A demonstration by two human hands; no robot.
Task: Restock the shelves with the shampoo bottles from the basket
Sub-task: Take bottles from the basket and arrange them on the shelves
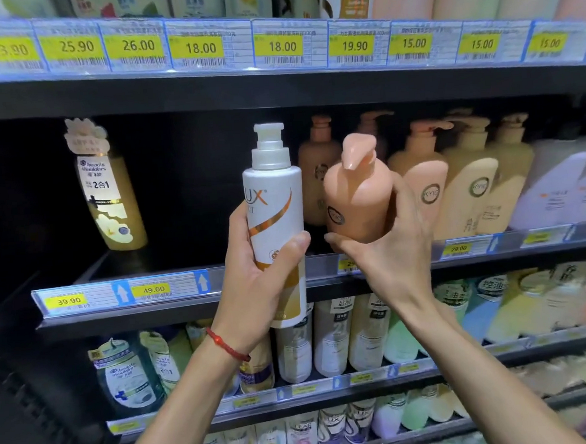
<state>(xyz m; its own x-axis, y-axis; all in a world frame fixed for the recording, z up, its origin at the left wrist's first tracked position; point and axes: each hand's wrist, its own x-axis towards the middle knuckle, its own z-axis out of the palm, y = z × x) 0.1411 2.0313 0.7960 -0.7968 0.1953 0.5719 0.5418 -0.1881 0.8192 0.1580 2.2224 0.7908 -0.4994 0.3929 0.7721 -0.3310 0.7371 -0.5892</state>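
Head view, and both hands are loaded. The left grip (pixel 257 279) is wrapped round the lower half of a white Lux pump bottle (pixel 274 202), with the thumb pressed across the front of the label. The bottle stands upright, up and to the right of the 49.00 price tag (pixel 153 289), in front of the middle shelf (pixel 170 260). It is not on the shelf.

The right grip (pixel 389 250) is clamped on a peach Kyig pump bottle (pixel 355 197), further right of that tag. The fingers go round the far side and the thumb hooks in low at the near side. This bottle leans a touch, its pump head turned towards the camera. Its base is at the shelf's front lip; I cannot tell whether it rests there.

Right of it again, a row of matching peach bottles (pixel 423 186) fills the shelf. Above and left of the tag stands a lone yellow Head & Shoulders bottle (pixel 112 202), with dark bare shelf between it and the Lux. The basket is not in view.

On handling, both look like stiff, smooth plastic, probably full and weighty, so likely slick in the palm. The body is the place to hold, low and all the way round, as both hands do. The pump necks look like the weak spot, so I would not lift by those.
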